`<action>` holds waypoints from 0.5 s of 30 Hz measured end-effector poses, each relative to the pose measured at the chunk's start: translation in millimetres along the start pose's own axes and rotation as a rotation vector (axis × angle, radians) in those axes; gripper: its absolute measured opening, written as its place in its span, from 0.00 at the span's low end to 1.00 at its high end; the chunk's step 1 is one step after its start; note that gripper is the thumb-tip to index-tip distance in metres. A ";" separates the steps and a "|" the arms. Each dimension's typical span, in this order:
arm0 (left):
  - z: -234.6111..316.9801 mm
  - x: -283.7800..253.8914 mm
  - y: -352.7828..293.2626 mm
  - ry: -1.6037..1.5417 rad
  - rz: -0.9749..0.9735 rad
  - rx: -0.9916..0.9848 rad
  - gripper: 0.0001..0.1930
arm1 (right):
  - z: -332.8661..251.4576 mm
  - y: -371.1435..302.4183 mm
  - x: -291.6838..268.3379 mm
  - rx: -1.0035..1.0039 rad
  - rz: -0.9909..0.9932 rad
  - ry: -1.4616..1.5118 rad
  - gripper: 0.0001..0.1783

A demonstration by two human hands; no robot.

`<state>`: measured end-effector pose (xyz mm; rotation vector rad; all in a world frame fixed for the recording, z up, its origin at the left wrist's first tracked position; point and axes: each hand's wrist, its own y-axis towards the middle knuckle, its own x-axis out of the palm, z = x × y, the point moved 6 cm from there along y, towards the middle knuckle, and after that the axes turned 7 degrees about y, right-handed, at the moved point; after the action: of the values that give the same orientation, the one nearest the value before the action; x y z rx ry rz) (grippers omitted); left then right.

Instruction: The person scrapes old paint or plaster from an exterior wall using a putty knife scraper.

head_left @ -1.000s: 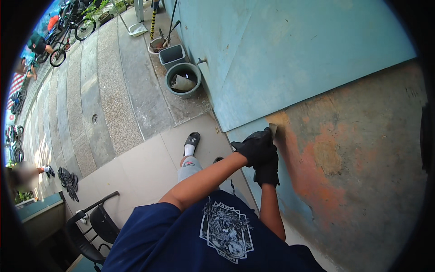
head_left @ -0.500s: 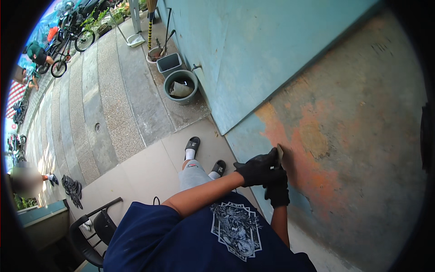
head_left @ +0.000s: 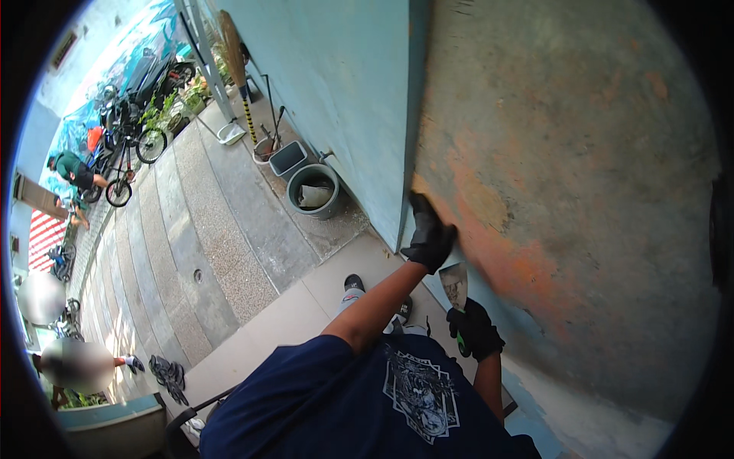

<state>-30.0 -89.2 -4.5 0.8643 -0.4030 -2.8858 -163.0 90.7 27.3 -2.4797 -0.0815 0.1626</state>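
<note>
My left hand [head_left: 430, 236], in a black glove, is raised to the wall corner with its thumb apart from the fingers; I see nothing in it. Whether it touches the wall I cannot tell. Lower down, my right hand [head_left: 477, 330], gloved too, is closed round the green handle of a putty knife [head_left: 454, 286]. Its broad blade points up and has pale residue on it. The wall [head_left: 566, 191] beside both hands is patchy: bare grey, with orange and yellowish areas, and light blue paint near its lower edge.
A round grey-green tub [head_left: 313, 200] holding a pale piece stands by the blue wall face [head_left: 336, 84], next to a rectangular bin [head_left: 288, 159] and a broom [head_left: 233, 50]. Slippers [head_left: 168, 379] lie on the floor at left. Other people and bicycles are farther off.
My hands, together at the wall before, have come apart. The left has moved up to the wall corner; the right has drawn lower with the putty knife. The view has turned and shifted.
</note>
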 end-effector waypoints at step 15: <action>-165.1 46.8 -107.6 -0.463 -1.375 -1.075 0.45 | 26.1 -51.9 52.2 0.080 0.027 0.230 0.19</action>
<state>19.8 -30.6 -191.8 0.1796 2.3229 -3.2866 -115.8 152.6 33.4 -2.4027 0.0543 -0.1064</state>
